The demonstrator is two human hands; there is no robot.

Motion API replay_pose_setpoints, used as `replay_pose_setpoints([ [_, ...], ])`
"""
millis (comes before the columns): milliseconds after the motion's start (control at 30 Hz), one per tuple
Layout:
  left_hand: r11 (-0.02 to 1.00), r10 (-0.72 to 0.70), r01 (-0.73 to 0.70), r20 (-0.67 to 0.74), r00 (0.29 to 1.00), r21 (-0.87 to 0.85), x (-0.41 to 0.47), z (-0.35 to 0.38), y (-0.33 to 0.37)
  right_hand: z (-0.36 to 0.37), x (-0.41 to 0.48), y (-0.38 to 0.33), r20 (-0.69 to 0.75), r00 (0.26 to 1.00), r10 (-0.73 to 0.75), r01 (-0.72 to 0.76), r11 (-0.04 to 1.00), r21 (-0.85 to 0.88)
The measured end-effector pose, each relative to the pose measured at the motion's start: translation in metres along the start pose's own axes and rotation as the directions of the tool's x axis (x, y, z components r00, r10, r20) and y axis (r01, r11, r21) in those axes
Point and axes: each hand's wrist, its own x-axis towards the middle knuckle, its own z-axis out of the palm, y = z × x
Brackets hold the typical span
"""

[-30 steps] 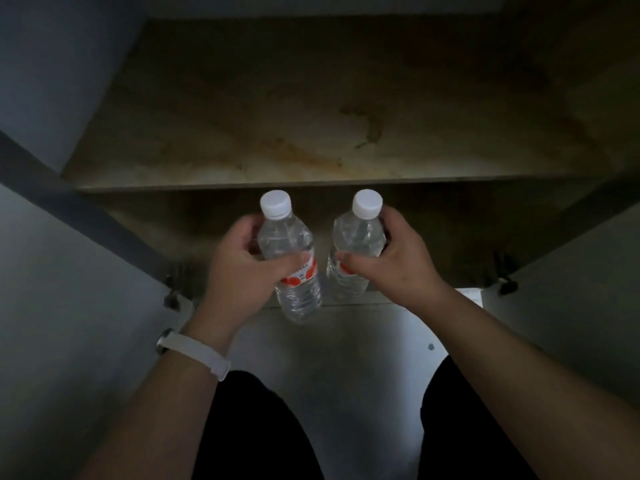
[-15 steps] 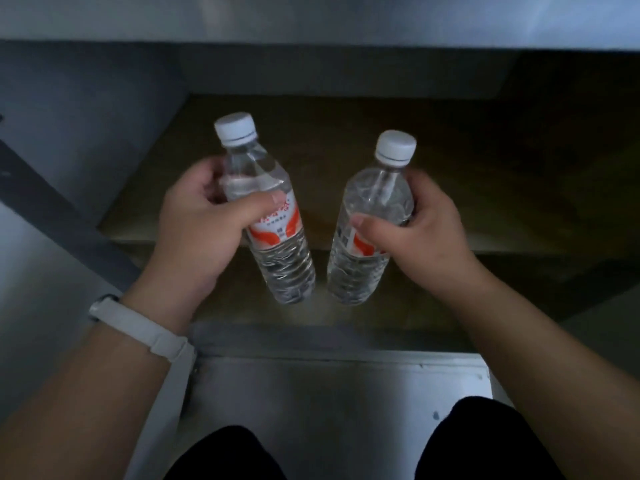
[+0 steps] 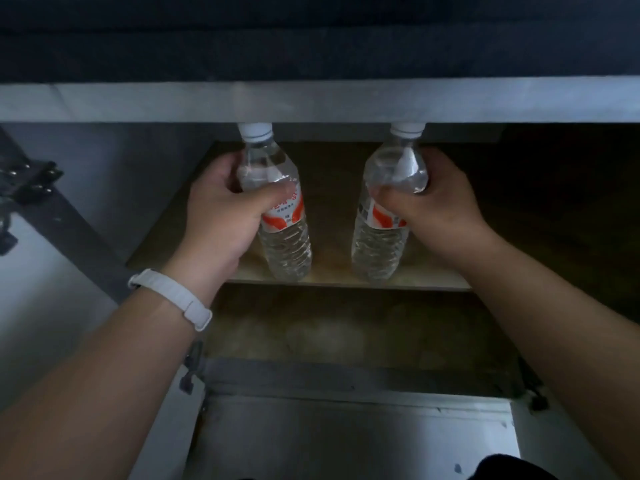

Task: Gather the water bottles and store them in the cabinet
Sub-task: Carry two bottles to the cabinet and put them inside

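The left hand (image 3: 221, 216) is gripping one bottle (image 3: 277, 209); the right hand (image 3: 436, 209) is gripping another bottle (image 3: 384, 223). Both are standing on the shelf (image 3: 332, 271), their red-and-white labels bearing unreadable print.

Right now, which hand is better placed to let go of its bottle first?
Left, narrowly. The left hand holds its bottle with the base seemingly on the shelf edge; the right hand matches, bottle similarly placed.
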Motion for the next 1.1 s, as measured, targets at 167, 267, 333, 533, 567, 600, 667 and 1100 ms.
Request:
replay_pose_setpoints([
  [167,0.994,0.074,-0.077,0.046,0.996,0.077,0.0,0.008,-0.009,0.009,0.007,0.007,-0.019,1.0,0.003,-0.002,1.0,0.017],
  [267,0.991,0.107,-0.109,0.031,0.994,0.079,0.0,0.007,-0.02,0.016,0.007,0.014,-0.038,0.999,0.013,-0.011,0.999,0.053],
  [333,0.993,0.11,-0.111,0.024,0.994,0.049,0.0,0.007,-0.03,0.021,0.005,0.024,-0.053,0.998,0.036,-0.031,0.996,0.083],
  [533,0.994,0.006,-0.011,0.049,0.999,0.106,-0.016,0.014,-0.071,0.036,-0.022,0.068,0.053,0.988,0.147,-0.149,0.988,0.04],
  [567,0.994,-0.01,0.003,0.057,0.998,0.112,-0.018,0.014,-0.077,0.038,-0.025,0.074,0.048,0.987,0.156,-0.157,0.987,0.029],
  [600,0.993,-0.021,0.013,0.064,0.998,0.118,-0.02,0.015,-0.081,0.04,-0.026,0.077,0.037,0.986,0.161,-0.162,0.986,0.028],
  [667,0.992,-0.021,0.014,0.056,0.998,0.122,-0.02,0.016,-0.087,0.042,-0.024,0.082,0.012,0.987,0.158,-0.159,0.987,0.016],
  [1100,0.98,-0.061,0.055,0.027,0.998,0.19,0.041,0.023,-0.085,0.041,0.048,0.085,-0.009,1.0,-0.025,0.024,0.998,-0.063],
])
